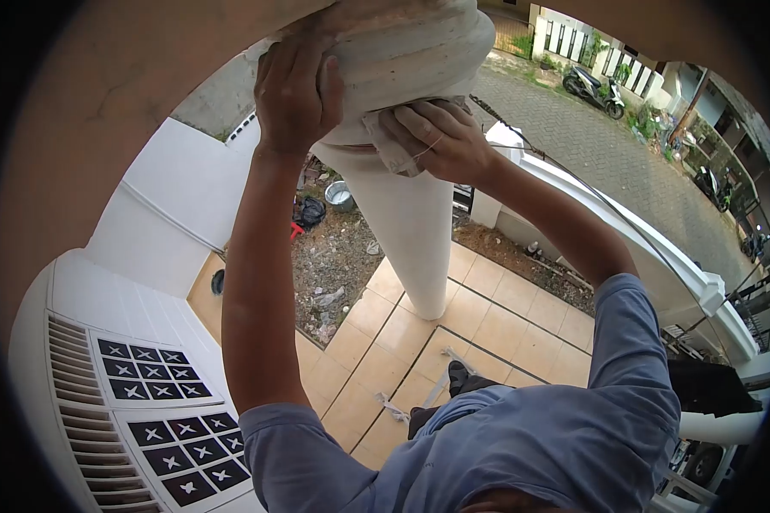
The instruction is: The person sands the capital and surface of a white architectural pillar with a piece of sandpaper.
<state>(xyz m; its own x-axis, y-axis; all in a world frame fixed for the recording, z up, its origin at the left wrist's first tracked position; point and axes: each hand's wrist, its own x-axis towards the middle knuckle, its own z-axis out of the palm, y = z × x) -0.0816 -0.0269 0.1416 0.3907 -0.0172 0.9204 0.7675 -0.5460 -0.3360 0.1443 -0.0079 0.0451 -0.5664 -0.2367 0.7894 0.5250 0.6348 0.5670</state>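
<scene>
A white round column [406, 222] rises from the tiled floor to a thick moulded capital [393, 56] near the top of the view. My left hand [298, 98] rests on the left side of the capital, its fingers bent over the moulding and the thumb apart, holding nothing. Under the lower edge of the moulding, my right hand [441, 137] presses a pale sheet of sandpaper [393, 150] with printed letters against the surface. The fingers of that hand are bent around the sheet.
Below are floor tiles [479, 316], a gravel strip with a bucket [339, 196] and a black bag [310, 211]. A white boundary wall [573, 201] and a thin cable run along the right. Two patterned panels [154, 372] stand lower left.
</scene>
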